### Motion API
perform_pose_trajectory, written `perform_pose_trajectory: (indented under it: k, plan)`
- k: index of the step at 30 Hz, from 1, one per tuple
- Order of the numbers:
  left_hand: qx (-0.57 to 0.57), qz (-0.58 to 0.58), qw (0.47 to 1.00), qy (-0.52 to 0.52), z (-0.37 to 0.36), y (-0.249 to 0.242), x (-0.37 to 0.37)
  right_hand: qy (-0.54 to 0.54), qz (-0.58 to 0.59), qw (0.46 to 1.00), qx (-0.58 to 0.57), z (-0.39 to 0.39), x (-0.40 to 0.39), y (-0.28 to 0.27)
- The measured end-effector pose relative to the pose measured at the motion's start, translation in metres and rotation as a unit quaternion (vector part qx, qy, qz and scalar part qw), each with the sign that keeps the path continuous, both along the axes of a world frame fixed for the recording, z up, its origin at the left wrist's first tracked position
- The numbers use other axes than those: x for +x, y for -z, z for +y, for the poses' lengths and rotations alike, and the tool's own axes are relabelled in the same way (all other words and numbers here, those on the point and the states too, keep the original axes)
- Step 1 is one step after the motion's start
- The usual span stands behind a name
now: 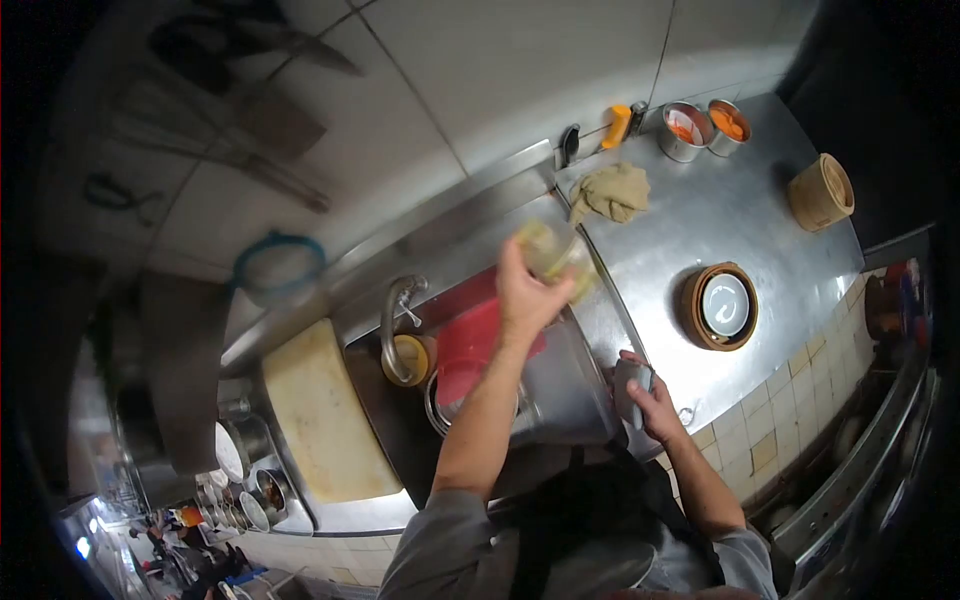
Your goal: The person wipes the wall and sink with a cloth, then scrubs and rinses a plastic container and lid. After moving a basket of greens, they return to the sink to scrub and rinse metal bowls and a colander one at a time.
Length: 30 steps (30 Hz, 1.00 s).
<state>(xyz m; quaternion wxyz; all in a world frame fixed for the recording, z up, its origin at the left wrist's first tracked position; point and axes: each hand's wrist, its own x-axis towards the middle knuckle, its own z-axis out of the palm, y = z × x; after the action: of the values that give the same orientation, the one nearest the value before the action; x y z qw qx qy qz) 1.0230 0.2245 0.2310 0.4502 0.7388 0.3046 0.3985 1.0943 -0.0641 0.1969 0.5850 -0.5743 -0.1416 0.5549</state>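
Left arm (485, 415) outstretched, left hand (532, 296) in a curled grip; right hand (654, 406) closer in, also curled

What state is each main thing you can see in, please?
Yellowish item: in left hand, blurred.
Grey object: held in right hand.
Beige cloth: bunched on the counter.
Chopping board: lying flat.
Metal tins: open, orange contents showing.
Pale bowl: nested in brown container.
Tap: running or not, unclear.

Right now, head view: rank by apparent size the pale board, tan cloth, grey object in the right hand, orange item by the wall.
1. Pale board
2. Tan cloth
3. Grey object, partly covered by the right hand
4. Orange item

Apparent size only.
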Motion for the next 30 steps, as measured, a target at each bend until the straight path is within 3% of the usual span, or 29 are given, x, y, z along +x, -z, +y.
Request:
perform_pose_trajectory:
  k: [2, 4, 9, 15, 18, 20, 21, 23, 26, 30]
  plan:
    - [-0.070, -0.054, 0.995, -0.039, 0.021, -0.004, -0.002, 0.039, 0.091, 0.994, 0.035, 0.020, 0.004, -0.009]
    - [0.108, -0.001, 0.983, -0.151, 0.042, -0.008, -0.002, 0.054, 0.131, 0.988, 0.063, 0.042, 0.010, -0.014]
    - [0.128, 0.053, 0.972, -0.191, 0.070, 0.000, 0.008, 0.084, 0.253, 0.952, 0.147, 0.093, 0.013, -0.026]
    - [0.115, 0.108, 0.965, -0.210, 0.065, -0.004, 0.012, 0.056, 0.267, 0.947, 0.170, 0.139, 0.019, -0.050]
    - [0.146, 0.039, 0.973, -0.172, 0.080, 0.002, -0.002, 0.040, 0.261, 0.948, 0.179, 0.158, 0.023, -0.058]
    - [0.074, -0.078, 0.990, -0.091, 0.088, -0.021, -0.004, 0.034, 0.249, 0.951, 0.182, 0.172, 0.025, -0.065]
    - [0.077, -0.077, 0.990, -0.093, 0.093, -0.031, -0.004, 0.032, 0.243, 0.951, 0.188, 0.179, 0.025, -0.070]
    - [-0.079, -0.070, 0.994, -0.019, 0.106, -0.052, 0.001, 0.028, 0.240, 0.951, 0.194, 0.193, 0.021, -0.076]
    - [-0.307, -0.063, 0.945, 0.094, 0.122, -0.071, 0.005, 0.022, 0.253, 0.947, 0.197, 0.219, 0.016, -0.087]
    - [-0.288, 0.014, 0.939, 0.188, 0.126, -0.068, 0.000, 0.037, 0.258, 0.942, 0.210, 0.250, 0.015, -0.091]
